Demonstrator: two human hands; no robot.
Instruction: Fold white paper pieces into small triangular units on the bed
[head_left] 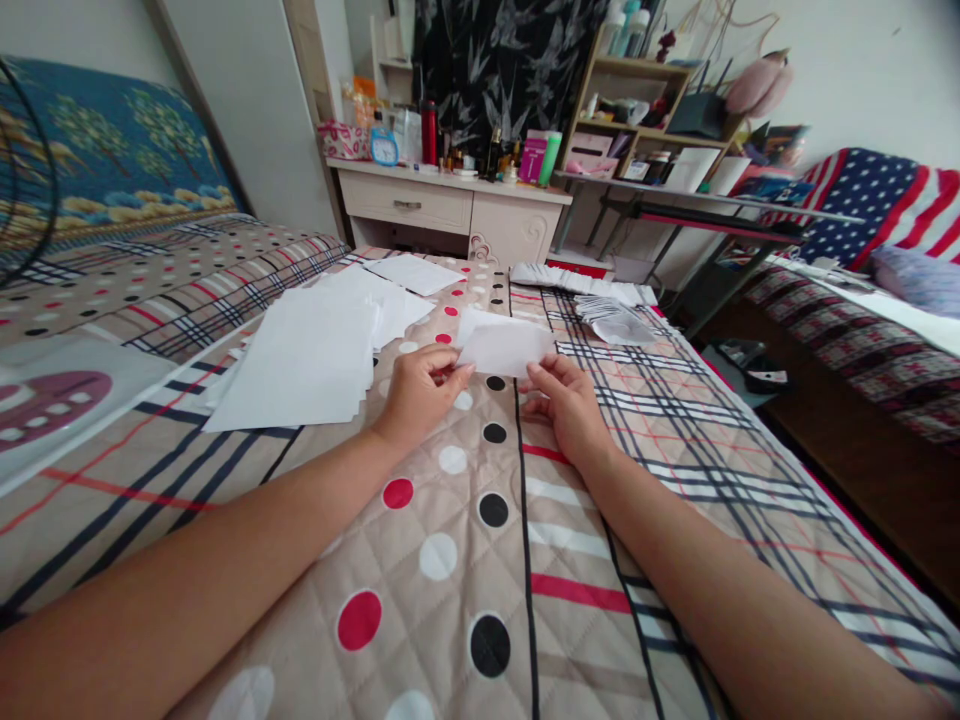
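Held paper (pixel 504 350) was plain wht; stacked sheets (pixel 300 355) were wht too. Bedspread (pixel 442 640) was beige w/ red, blk & wht dots, plus navy, red & wht plaid. Curtain (pixel 499 75) was blk w/ grey birds. Headboard (pixel 112 145) was blue w/ green trees. Far cloth (pixel 874 195) showed wht stars on navy, red/wht stripes. Flask (pixel 429 135) was red, clock (pixel 384 147) lt. blue, tube (pixel 550 158) bright green.

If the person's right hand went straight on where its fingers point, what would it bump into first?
The right hand would first meet the small white rectangular paper it holds. Beyond that, perhaps the spread pile of white sheets, though depth is unclear.
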